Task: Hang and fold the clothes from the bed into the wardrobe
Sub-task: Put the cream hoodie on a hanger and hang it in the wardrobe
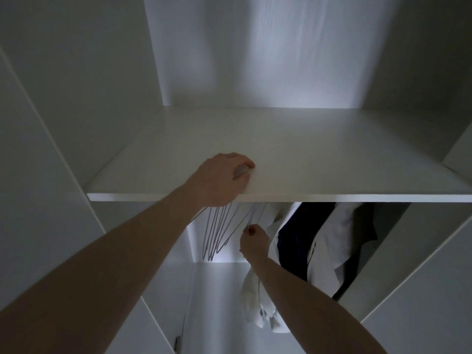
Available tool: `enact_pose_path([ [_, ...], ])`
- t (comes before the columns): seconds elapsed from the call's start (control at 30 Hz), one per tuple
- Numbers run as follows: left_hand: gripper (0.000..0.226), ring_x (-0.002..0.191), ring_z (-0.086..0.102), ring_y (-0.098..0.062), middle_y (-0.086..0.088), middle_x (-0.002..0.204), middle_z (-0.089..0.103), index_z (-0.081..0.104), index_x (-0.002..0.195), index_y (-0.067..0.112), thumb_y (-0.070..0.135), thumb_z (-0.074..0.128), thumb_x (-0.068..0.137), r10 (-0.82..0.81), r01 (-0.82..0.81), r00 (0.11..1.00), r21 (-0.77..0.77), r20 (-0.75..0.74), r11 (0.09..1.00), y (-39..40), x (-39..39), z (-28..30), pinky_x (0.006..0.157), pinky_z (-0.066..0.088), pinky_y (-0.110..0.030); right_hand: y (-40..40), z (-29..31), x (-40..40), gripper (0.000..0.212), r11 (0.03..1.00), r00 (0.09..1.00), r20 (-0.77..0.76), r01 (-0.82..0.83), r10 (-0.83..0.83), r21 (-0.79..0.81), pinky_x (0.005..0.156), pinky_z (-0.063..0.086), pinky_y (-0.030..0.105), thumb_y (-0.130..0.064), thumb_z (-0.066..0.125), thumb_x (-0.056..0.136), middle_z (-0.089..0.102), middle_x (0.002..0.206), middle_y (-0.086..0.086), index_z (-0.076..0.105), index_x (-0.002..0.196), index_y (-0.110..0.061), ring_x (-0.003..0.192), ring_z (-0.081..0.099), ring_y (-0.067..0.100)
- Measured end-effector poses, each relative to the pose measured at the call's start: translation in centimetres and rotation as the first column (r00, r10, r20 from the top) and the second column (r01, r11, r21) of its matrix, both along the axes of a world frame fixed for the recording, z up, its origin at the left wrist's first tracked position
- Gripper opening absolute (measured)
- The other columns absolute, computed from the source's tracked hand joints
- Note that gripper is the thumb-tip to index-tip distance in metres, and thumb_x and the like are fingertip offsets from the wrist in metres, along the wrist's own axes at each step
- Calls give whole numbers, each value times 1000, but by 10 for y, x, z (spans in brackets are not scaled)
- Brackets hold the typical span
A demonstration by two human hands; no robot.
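I am looking into a white wardrobe. My left hand [224, 177] rests on the front of the shelf [306, 154], fingers loosely curled. Below the shelf my right hand [252, 242] pinches the thin wire of a white hanger [251, 215]. A white garment [258, 305] hangs down beside and under my right forearm; how it sits on the hanger is hidden. Several empty white hangers [217, 233] hang to the left of that hand. Right of it hang a dark navy garment [301, 238] and a white shirt [332, 241]. The rail is hidden behind the shelf.
A white side panel [76, 98] closes the compartment on the left, and a white door or panel [421, 277] stands at the lower right. The wardrobe's back wall [255, 60] is lit above the shelf. The space inside is dim.
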State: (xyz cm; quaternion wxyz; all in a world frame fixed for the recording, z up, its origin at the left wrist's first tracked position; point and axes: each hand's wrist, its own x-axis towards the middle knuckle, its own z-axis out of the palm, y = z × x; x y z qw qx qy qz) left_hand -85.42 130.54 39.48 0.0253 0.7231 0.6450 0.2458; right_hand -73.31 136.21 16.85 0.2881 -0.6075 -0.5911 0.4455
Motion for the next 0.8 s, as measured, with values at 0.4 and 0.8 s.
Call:
enact_pose_path([
  [0.4,40,125,54,-20,6,137,61,62,133,26,41,46,100,-8,8,999,-10,32,1000,-2,0,5,109,39,-33,-26,12,68,21,991,998,-65,16,-7,135,68,62,43,-21,54,97,70,75,-1,63,79,-24,71,70,20],
  [0.8,26,115,60,-24,-3,127,66,68,124,18,26,57,102,22,-24,999,54,36,998,-6,-3,3,92,36,-24,-133,31,154,20,996,995,-100,-16,25,86,63,59,39,-13,58,97,69,68,1,68,80,-15,58,64,12],
])
